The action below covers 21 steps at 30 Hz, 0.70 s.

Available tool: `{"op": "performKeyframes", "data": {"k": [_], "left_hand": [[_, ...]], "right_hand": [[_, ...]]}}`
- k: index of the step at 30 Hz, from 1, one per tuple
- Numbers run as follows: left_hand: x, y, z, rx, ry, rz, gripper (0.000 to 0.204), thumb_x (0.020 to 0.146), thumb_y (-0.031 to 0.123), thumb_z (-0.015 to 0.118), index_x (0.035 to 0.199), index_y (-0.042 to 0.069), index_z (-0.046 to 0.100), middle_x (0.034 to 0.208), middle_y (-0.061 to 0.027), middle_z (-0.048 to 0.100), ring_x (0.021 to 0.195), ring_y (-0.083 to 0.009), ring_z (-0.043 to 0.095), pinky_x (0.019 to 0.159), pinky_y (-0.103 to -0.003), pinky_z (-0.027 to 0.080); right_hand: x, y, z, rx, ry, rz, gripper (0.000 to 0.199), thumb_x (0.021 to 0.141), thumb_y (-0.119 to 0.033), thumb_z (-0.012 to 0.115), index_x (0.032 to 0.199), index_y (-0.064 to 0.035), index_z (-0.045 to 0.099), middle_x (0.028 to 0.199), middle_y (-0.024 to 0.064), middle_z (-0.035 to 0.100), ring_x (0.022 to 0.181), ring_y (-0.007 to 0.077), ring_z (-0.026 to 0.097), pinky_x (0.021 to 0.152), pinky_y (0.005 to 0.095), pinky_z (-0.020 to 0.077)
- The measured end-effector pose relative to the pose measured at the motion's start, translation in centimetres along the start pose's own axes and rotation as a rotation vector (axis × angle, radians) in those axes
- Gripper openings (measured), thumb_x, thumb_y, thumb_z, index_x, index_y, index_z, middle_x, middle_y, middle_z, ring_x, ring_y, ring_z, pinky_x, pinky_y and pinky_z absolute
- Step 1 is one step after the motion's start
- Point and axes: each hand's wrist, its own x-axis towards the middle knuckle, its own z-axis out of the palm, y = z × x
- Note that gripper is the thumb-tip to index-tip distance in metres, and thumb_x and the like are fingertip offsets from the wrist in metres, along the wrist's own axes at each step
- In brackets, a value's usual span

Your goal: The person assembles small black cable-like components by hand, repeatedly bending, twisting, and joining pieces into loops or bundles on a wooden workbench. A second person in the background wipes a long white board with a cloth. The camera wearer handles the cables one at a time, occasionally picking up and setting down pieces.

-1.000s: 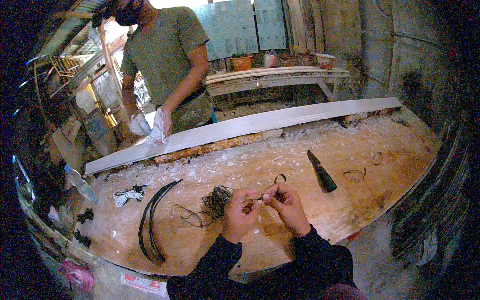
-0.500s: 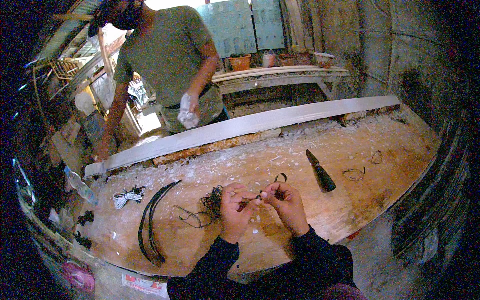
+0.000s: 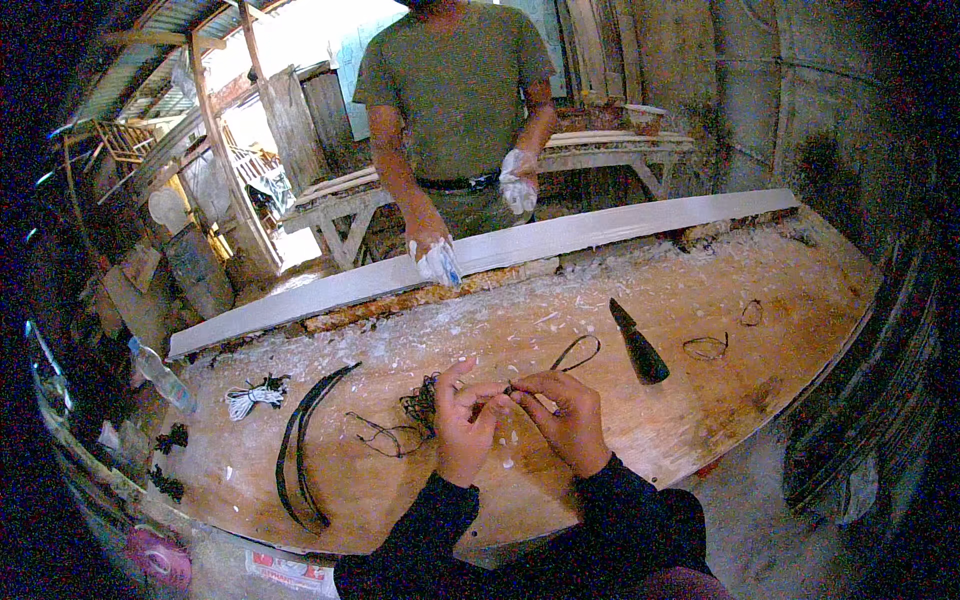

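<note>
My left hand [image 3: 467,420] and my right hand [image 3: 568,415] meet over the wooden tabletop. Both pinch a thin black cord, and a loop of that cord [image 3: 577,352] sticks out beyond my right fingers. What lies right between the fingertips is small and mostly hidden. Beside my left hand sits a tangled bundle of black cord [image 3: 420,402], with a loose strand [image 3: 385,436] trailing left. To the right of my hands lies a dark, tapered, knife-like tool [image 3: 640,346]. Past it are two thin cord rings, one larger [image 3: 706,347] and one smaller [image 3: 751,314].
Long black curved strips [image 3: 297,450] and a white cord bundle [image 3: 253,399] lie on the left of the table [image 3: 600,490]. A plastic bottle [image 3: 160,374] stands at its left edge. Along the far edge runs a white board [image 3: 560,240], touched by a co-worker's whitened hand [image 3: 436,258].
The co-worker has moved right along the board, one hand now near its middle. More of the cord loop shows beyond my right hand. Both my hands keep their pinch.
</note>
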Motion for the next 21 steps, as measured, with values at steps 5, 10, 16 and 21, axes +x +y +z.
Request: {"op": "performKeyframes", "data": {"k": [5, 10, 16, 21], "left_hand": [[-0.4, -0.5, -0.1, 0.282, 0.009, 0.186, 0.047, 0.073, 0.001, 0.063, 0.114, 0.006, 0.04, 0.094, -0.012, 0.061, 0.083, -0.0199, 0.06, 0.075, -0.028, 0.046], [-0.3, 0.1, -0.2, 0.576, 0.006, 0.454, 0.028, 0.073, 0.004, 0.065, 0.099, 0.005, 0.054, 0.095, -0.0106, 0.061, 0.089, -0.0261, 0.058, 0.078, -0.032, 0.046], [-0.1, 0.8, 0.0, 0.812, 0.019, 0.535, 0.043, 0.072, 0.002, 0.064, 0.111, 0.005, 0.048, 0.088, -0.011, 0.061, 0.083, -0.024, 0.06, 0.076, -0.031, 0.047], [-0.3, 1.1, 0.4, 0.32, 0.01, 0.131, 0.055, 0.074, 0.0, 0.062, 0.121, 0.003, 0.033, 0.087, -0.0118, 0.061, 0.08, -0.0176, 0.06, 0.072, -0.028, 0.048]], "right_hand": [[0.0, 0.2, 0.1, -0.013, -0.02, 0.004, 0.014, 0.069, -0.002, 0.065, 0.084, -0.0029, 0.064, 0.082, 0.0103, 0.062, 0.074, 0.023, 0.06, 0.065, 0.0296, 0.0465], [-0.1, 0.4, 0.1, -0.062, -0.032, -0.069, 0.015, 0.07, 0.0, 0.062, 0.085, -0.0023, 0.061, 0.078, 0.0108, 0.06, 0.072, 0.0256, 0.058, 0.063, 0.0311, 0.0456], [-0.2, 0.5, 0.2, -0.16, -0.047, -0.158, 0.015, 0.071, 0.0, 0.06, 0.085, -0.0011, 0.056, 0.078, 0.0119, 0.056, 0.071, 0.027, 0.056, 0.063, 0.031, 0.0448], [-0.5, 1.3, 0.6, -0.055, -0.143, 0.028, 0.012, 0.077, -0.005, 0.057, 0.087, -0.0009, 0.052, 0.08, 0.0093, 0.053, 0.074, 0.0209, 0.054, 0.066, 0.0286, 0.0438]]}}
